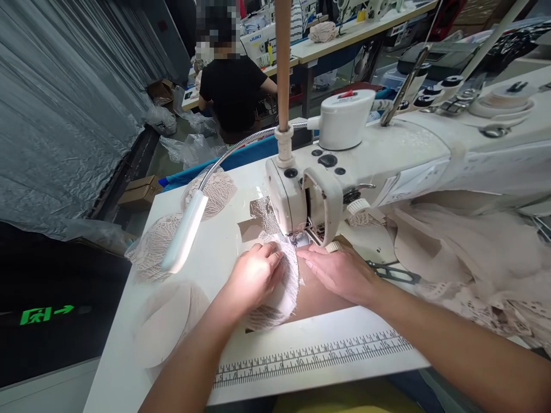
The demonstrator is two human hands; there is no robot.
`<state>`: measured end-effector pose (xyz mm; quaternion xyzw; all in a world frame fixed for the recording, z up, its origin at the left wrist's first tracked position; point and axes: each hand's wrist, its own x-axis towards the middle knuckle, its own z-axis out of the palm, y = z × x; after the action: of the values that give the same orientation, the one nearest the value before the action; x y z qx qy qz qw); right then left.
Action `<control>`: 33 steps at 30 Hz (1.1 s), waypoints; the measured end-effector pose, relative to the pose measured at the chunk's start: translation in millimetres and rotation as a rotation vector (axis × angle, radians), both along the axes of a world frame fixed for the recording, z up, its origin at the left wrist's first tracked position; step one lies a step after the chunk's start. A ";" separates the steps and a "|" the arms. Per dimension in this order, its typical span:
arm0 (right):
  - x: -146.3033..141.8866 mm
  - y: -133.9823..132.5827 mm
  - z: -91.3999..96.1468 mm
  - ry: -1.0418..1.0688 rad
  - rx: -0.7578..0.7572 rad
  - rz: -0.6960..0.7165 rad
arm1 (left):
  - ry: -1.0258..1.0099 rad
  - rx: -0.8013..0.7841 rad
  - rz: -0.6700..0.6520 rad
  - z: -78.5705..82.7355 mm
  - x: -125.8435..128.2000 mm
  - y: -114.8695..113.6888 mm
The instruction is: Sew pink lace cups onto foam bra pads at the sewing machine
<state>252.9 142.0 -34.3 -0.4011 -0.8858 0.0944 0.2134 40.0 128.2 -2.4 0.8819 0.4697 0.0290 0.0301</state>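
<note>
A pale, lace-covered cup piece (pixel 287 289) lies under the needle area of the white sewing machine (pixel 297 195), its curved edge toward the right. My left hand (pixel 255 272) curls over the cup's left side, fingers bent and gripping the fabric. My right hand (pixel 333 269) lies nearly flat beside the needle, fingers stretched out, fingertips close to the cup's edge. Beneath both is a brown plate (pixel 327 301) on the table. The presser foot (pixel 297 240) is partly hidden by the machine head and my fingers.
Lace cup pieces (pixel 155 246) and a smooth round piece (pixel 166 321) lie left. A lamp (pixel 185 232) arches over them. Thread snips (pixel 394 272) and heaped beige fabric (pixel 465 246) are right. A ruler strip (pixel 310 358) edges the table. A person (pixel 232 86) sits beyond.
</note>
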 end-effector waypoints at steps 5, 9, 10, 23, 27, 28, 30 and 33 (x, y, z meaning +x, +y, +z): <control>1.0 1.0 -2.3 0.002 0.011 0.026 | -0.119 -0.030 -0.051 -8.4 7.1 -0.8; 0.8 1.4 -4.0 0.013 0.028 0.018 | -0.133 -0.015 -0.076 -16.6 9.8 3.5; 0.8 1.5 -4.2 0.010 0.031 0.020 | -0.127 -0.012 -0.079 -17.9 10.3 4.2; 1.1 1.7 1.0 -0.048 0.086 0.044 | -0.027 0.067 -0.043 -21.8 11.9 0.8; 0.7 1.6 1.5 -0.041 0.080 0.049 | -0.019 0.074 -0.043 -22.1 12.7 1.0; 0.5 1.5 1.5 -0.041 0.079 0.052 | -0.017 0.073 -0.040 -21.9 13.0 1.0; 0.1 1.3 1.6 -0.048 0.078 0.054 | -0.014 0.074 -0.032 -21.1 13.6 0.7; -0.3 1.1 2.2 -0.073 0.080 0.056 | -0.015 0.079 -0.027 -19.3 14.6 0.1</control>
<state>252.6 143.2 -32.1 -0.3706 -0.9069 0.0502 0.1942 54.6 128.3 -21.7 0.8883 0.4561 0.0538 -0.0009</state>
